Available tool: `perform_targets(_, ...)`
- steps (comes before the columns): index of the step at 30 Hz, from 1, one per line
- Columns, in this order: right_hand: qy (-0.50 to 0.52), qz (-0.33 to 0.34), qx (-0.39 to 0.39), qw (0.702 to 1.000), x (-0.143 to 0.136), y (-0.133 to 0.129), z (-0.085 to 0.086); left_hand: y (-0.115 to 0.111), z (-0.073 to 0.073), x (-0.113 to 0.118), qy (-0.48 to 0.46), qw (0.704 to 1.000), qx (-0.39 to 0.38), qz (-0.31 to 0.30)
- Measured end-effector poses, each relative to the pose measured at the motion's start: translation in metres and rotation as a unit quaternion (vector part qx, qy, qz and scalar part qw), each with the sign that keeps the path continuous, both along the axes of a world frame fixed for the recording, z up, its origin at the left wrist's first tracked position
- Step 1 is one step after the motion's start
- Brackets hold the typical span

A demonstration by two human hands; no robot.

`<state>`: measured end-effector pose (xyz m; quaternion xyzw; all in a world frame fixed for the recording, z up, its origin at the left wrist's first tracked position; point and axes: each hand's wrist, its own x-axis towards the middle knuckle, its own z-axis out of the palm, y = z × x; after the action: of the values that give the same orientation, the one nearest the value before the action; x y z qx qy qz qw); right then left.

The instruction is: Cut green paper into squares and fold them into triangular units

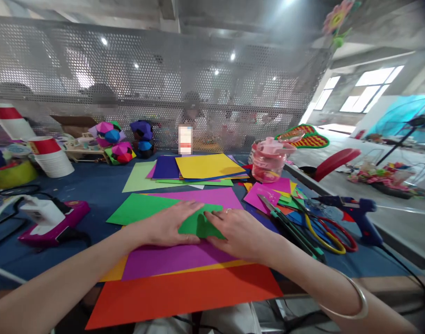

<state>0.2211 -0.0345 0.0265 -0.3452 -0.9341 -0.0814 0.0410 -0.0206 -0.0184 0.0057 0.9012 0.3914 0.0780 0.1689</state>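
Note:
A green sheet of paper (136, 209) lies across a purple sheet (170, 260) in front of me. My left hand (174, 222) rests flat on the green sheet, fingers stretched out and thumb apart near its lower edge. From the right, my right hand (238, 232) touches the same sheet with its fingertips, slightly bent, thumb apart from them; a ring is on one finger. Part of the green sheet is hidden under both hands. Beneath the purple sheet are an orange-yellow sheet (115, 271) and a red-orange sheet (184, 294) overhanging the table's front edge.
Scissors (332, 239), a dark green long-bladed tool (292, 227) and a blue glue gun (362, 213) lie at right near paper scraps (263, 197). Behind are stacked coloured sheets (209, 165) and a pink bottle (267, 162). A power strip (73, 215) and paper cups (52, 157) stand left.

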Motion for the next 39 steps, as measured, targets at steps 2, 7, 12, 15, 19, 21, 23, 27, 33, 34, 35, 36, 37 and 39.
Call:
perform_targets(2, -0.031, 0.005, 0.008, 0.999, 0.000, -0.001, -0.003, -0.001, -0.003, 0.000, 0.005, 1.000, 0.004, -0.004)
perform_targets(7, -0.042, 0.010, 0.033, 0.999, 0.003, 0.001, -0.008, -0.002, -0.003, 0.001, -0.003, 1.000, 0.023, -0.008)
perform_targets(12, 0.018, -0.004, 0.038, 0.999, 0.013, 0.014, -0.010, -0.003, -0.010, 0.002, -0.041, 0.989, 0.141, -0.030)
perform_targets(15, 0.105, 0.004, -0.038, 0.994, 0.016, 0.023, -0.014, -0.004, -0.016, 0.000, -0.067, 0.978, 0.196, -0.028)
perform_targets(19, 0.168, 0.037, -0.089, 0.981, 0.018, 0.032, -0.021, -0.006, -0.019, -0.002, -0.089, 0.980, 0.180, -0.004)
perform_targets(21, 0.172, 0.075, -0.094, 0.978, 0.019, 0.034, -0.024, -0.009, -0.017, -0.001, -0.095, 0.980, 0.176, 0.000)
perform_targets(23, 0.164, 0.103, -0.095, 0.976, 0.019, 0.033, -0.024, -0.014, -0.014, 0.001, -0.093, 0.978, 0.185, -0.003)
perform_targets(27, 0.150, 0.123, -0.072, 0.978, 0.019, 0.026, -0.022, -0.027, -0.010, 0.009, -0.082, 0.964, 0.254, -0.016)
perform_targets(33, 0.169, 0.154, -0.067, 0.971, 0.015, 0.016, -0.022, -0.043, -0.014, 0.016, -0.119, 0.934, 0.336, -0.029)
perform_targets(34, 0.175, 0.154, -0.067, 0.970, 0.014, 0.016, -0.021, -0.045, -0.016, 0.016, -0.132, 0.932, 0.336, -0.027)
perform_targets(35, 0.181, 0.152, -0.067, 0.969, 0.014, 0.016, -0.021, -0.046, -0.017, 0.016, -0.145, 0.932, 0.330, -0.024)
perform_targets(36, 0.188, 0.151, -0.069, 0.968, 0.014, 0.015, -0.020, -0.047, -0.017, 0.015, -0.157, 0.934, 0.321, -0.019)
perform_targets(37, 0.196, 0.150, -0.074, 0.966, 0.014, 0.015, -0.020, -0.048, -0.018, 0.015, -0.170, 0.936, 0.308, -0.013)
perform_targets(39, 0.215, 0.141, -0.085, 0.963, 0.014, 0.013, -0.019, -0.050, -0.017, 0.014, -0.199, 0.941, 0.275, 0.009)
